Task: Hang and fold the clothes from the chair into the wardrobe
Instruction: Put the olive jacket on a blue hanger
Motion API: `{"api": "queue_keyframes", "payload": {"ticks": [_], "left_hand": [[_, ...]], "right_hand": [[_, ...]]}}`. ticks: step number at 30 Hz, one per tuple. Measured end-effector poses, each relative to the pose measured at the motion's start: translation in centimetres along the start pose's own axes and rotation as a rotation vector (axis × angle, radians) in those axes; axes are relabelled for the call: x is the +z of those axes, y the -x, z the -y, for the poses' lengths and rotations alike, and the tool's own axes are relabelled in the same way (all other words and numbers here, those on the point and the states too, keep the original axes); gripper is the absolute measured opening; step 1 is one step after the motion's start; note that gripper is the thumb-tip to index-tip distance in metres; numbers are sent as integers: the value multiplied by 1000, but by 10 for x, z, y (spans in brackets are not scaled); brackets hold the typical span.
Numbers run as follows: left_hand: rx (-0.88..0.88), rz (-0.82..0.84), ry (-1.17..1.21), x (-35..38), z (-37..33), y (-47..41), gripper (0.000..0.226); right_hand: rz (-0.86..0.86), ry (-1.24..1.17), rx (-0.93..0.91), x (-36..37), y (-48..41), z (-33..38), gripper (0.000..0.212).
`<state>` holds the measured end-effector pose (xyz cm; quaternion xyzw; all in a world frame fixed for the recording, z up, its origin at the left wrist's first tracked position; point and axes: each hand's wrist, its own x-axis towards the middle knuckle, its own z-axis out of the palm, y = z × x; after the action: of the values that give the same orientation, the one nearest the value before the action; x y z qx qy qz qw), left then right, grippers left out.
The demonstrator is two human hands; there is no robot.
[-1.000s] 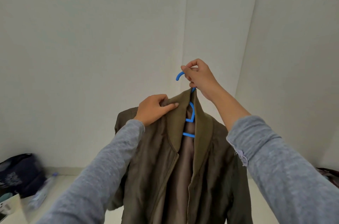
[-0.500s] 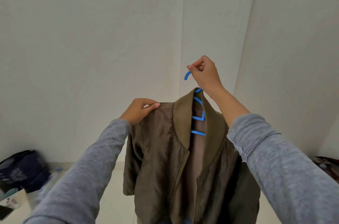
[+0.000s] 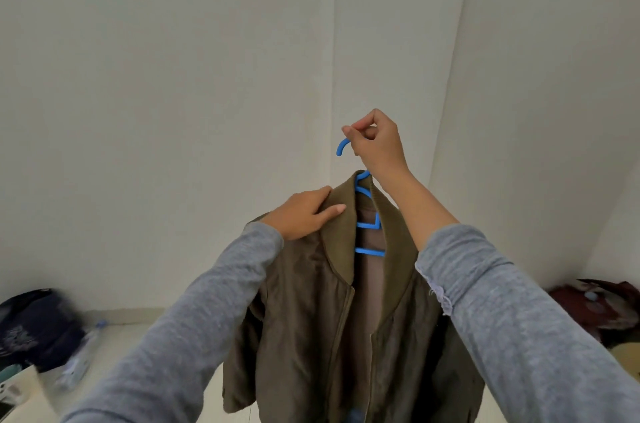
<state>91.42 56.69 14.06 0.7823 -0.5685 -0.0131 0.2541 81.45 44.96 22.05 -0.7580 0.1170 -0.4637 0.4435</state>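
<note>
Olive jacket (image 3: pixel 304 318), hanger (image 3: pixel 369 251) in right hand (image 3: pixel 377 145) grip, clears walls (image 3: pixel 173 111).

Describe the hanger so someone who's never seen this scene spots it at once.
Start at the white wall corner; in front of it an olive-brown jacket is held up. The blue plastic hanger sits inside its open collar, hook gripped by the right hand. Its thin, bright blue bars stand out from the brown fabric around them.
</note>
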Motion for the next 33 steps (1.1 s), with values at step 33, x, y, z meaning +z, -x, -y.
{"api": "queue_keyframes", "payload": {"ticks": [33], "left_hand": [[64,-293,333,33,-147,93,37]], "right_hand": [[237,466,332,-215,244,54,47]]}}
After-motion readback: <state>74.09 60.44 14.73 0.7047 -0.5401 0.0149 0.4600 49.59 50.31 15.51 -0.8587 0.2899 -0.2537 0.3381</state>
